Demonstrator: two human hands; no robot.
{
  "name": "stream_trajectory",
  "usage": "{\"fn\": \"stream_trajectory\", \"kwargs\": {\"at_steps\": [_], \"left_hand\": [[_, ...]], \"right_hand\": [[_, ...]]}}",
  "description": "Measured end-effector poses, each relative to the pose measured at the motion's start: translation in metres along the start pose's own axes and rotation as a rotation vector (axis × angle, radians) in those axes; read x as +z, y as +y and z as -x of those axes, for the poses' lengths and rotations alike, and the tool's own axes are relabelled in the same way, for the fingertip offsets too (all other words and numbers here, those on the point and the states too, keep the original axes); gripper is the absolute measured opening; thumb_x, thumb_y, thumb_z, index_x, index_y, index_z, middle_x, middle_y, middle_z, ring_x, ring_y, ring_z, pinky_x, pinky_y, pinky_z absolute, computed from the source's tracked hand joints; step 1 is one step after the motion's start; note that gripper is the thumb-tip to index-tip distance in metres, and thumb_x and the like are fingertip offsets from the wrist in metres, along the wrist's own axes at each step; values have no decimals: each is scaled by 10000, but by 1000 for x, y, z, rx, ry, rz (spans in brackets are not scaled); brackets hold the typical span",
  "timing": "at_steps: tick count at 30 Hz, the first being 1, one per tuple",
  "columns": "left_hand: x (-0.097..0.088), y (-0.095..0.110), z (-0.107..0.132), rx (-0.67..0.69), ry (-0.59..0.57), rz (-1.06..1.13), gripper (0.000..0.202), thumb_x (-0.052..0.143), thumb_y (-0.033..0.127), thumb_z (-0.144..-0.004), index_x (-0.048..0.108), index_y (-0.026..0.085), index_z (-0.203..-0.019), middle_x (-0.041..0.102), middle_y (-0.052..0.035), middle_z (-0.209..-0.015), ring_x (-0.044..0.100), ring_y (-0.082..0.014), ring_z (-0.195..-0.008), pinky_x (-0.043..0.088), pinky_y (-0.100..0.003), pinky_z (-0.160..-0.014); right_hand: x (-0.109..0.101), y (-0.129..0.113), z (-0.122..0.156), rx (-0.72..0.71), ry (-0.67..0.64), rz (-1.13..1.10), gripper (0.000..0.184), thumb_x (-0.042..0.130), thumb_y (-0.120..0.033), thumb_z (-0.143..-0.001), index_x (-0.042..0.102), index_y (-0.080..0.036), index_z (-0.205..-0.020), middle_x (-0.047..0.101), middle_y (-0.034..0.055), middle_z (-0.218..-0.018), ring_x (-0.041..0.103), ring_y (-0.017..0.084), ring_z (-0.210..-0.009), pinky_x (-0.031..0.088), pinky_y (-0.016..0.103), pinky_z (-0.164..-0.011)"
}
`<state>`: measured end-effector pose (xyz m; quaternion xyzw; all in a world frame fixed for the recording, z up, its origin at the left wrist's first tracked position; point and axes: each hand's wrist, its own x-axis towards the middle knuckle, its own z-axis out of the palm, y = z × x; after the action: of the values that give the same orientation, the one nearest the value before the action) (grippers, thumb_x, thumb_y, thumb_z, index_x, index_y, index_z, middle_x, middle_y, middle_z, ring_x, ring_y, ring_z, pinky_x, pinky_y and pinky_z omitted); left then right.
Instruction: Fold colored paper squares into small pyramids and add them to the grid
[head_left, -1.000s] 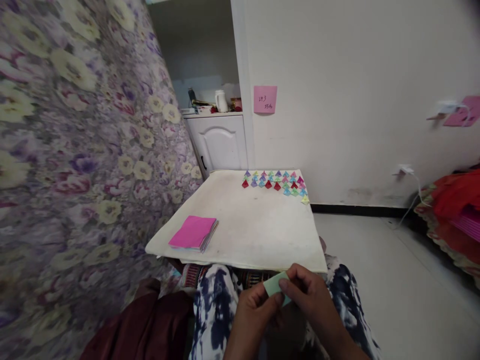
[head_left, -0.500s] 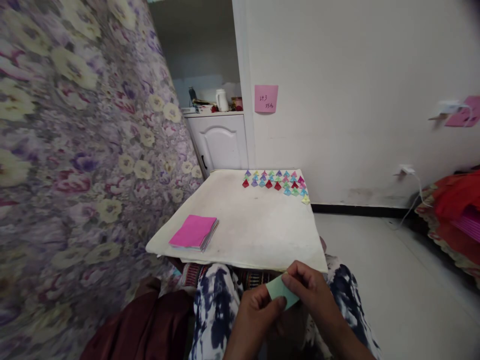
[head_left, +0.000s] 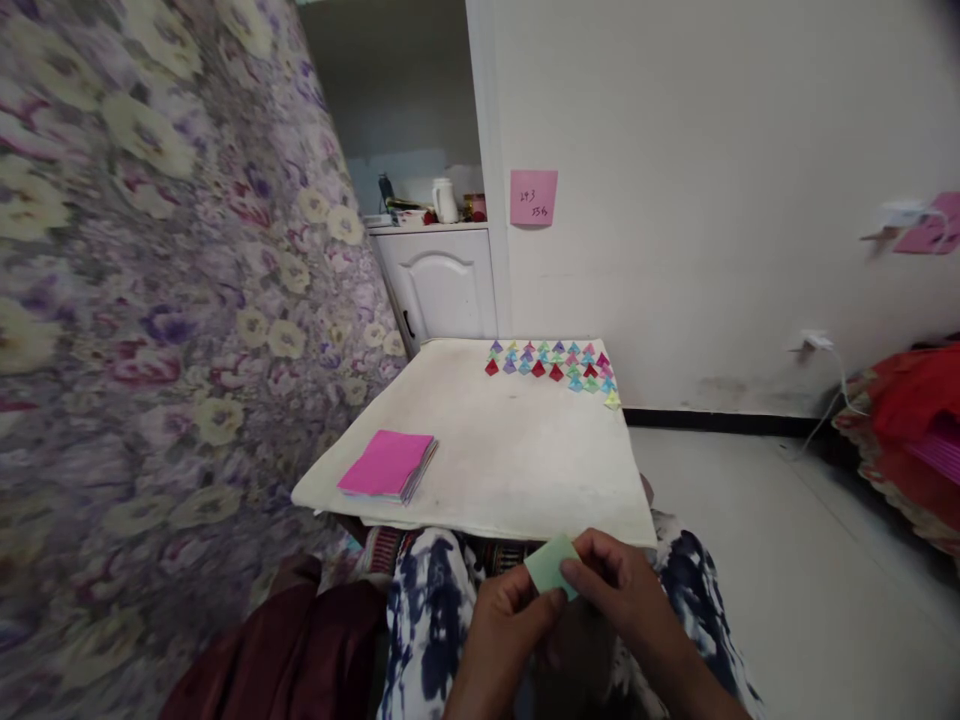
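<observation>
A small light-green piece of paper (head_left: pixel 550 564) is held just off the table's near edge, above my lap. My left hand (head_left: pixel 510 620) pinches its lower left side, thumb on top. On the right side, my right hand (head_left: pixel 611 580) grips the same paper between thumb and fingers. The fingertips behind the paper are hidden. On the cream-covered table (head_left: pixel 487 450) lies a stack of square paper (head_left: pixel 386 464) with a bright pink sheet on top. Rows of small folded paper pieces (head_left: pixel 556 371) in many colours sit at the far right corner.
Floral curtain-like fabric (head_left: pixel 187 300) hangs along the left. A white cabinet (head_left: pixel 446 285) with a white jug (head_left: pixel 445 200) stands behind the table. A pink note (head_left: pixel 533 197) is on the wall. Dark red cloth (head_left: pixel 300 640) lies beside my patterned trousers (head_left: pixel 431 610). Red bedding (head_left: pixel 911 410) is at right.
The green paper has turned and shifted slightly left, and less of it shows between my hands. My right hand has moved a little down. The stack and folded pieces stay in place.
</observation>
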<state>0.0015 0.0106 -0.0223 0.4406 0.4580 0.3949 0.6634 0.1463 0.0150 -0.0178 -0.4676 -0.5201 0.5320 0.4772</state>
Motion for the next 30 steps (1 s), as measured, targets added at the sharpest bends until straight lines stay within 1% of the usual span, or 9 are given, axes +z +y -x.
{"fn": "stream_trajectory", "kwargs": {"at_steps": [3, 5, 10, 13, 15, 17, 22, 26, 30], "left_hand": [[2, 2, 2, -27, 3, 31, 350, 694, 391, -663, 683, 99, -856, 560, 14, -498, 439, -83, -404, 292, -185, -408], [4, 6, 4, -13, 11, 51, 367, 703, 388, -659, 682, 108, -895, 586, 4, -522, 464, -96, -441, 305, -187, -428], [9, 14, 9, 37, 61, 75, 277, 674, 359, -706, 672, 104, -813, 561, 12, -497, 448, -86, -440, 293, -186, -441], [10, 14, 10, 33, 79, 78, 238, 670, 334, -712, 657, 102, -763, 548, 15, -485, 440, -79, -421, 287, -186, -436], [10, 13, 10, 39, 82, 80, 225, 667, 325, -712, 650, 102, -740, 541, 18, -477, 434, -75, -407, 286, -185, -428], [10, 13, 10, 44, 75, 82, 218, 660, 322, -715, 646, 104, -727, 545, 16, -486, 434, -73, -401, 294, -184, -424], [9, 9, 6, 36, 63, 62, 241, 679, 347, -694, 645, 110, -718, 539, 20, -481, 441, -76, -397, 311, -182, -414], [7, 4, -2, 36, 50, 78, 259, 693, 372, -674, 643, 119, -706, 521, 31, -460, 425, -75, -382, 310, -182, -399], [3, 2, -11, 36, 70, 94, 265, 709, 378, -654, 639, 123, -673, 515, 34, -462, 417, -71, -384, 310, -183, -404]], "right_hand": [[1, 1, 1, -5, 21, 22, 227, 601, -355, -779, 551, -152, -688, 517, -36, -595, 457, 100, -565, 351, 204, -538], [2, 1, 1, -3, 23, 42, 215, 597, -336, -777, 545, -154, -677, 507, -38, -583, 449, 98, -556, 343, 203, -527], [4, -2, 4, -10, 27, 82, 190, 589, -311, -773, 548, -157, -670, 512, -32, -577, 450, 103, -550, 346, 209, -524], [4, -6, 7, -30, 103, 101, 125, 613, -288, -757, 579, -171, -785, 509, -37, -606, 444, 108, -563, 350, 211, -532], [3, -9, 8, -61, 160, 102, 162, 633, -270, -737, 582, -188, -866, 492, -43, -633, 428, 108, -570, 348, 211, -534], [2, -11, 8, -108, 183, 112, 157, 640, -254, -724, 587, -197, -861, 470, -42, -659, 408, 108, -578, 342, 212, -537], [1, -10, 5, -193, 164, 183, 51, 622, -212, -723, 616, -194, -771, 439, -29, -683, 388, 119, -594, 332, 228, -547], [2, -6, 0, -188, 157, 184, 46, 615, -207, -726, 619, -192, -770, 459, -16, -739, 393, 119, -603, 337, 235, -554], [1, -1, -9, -190, 135, 168, 36, 609, -224, -737, 604, -189, -733, 457, -14, -746, 403, 117, -613, 335, 232, -551]]}}
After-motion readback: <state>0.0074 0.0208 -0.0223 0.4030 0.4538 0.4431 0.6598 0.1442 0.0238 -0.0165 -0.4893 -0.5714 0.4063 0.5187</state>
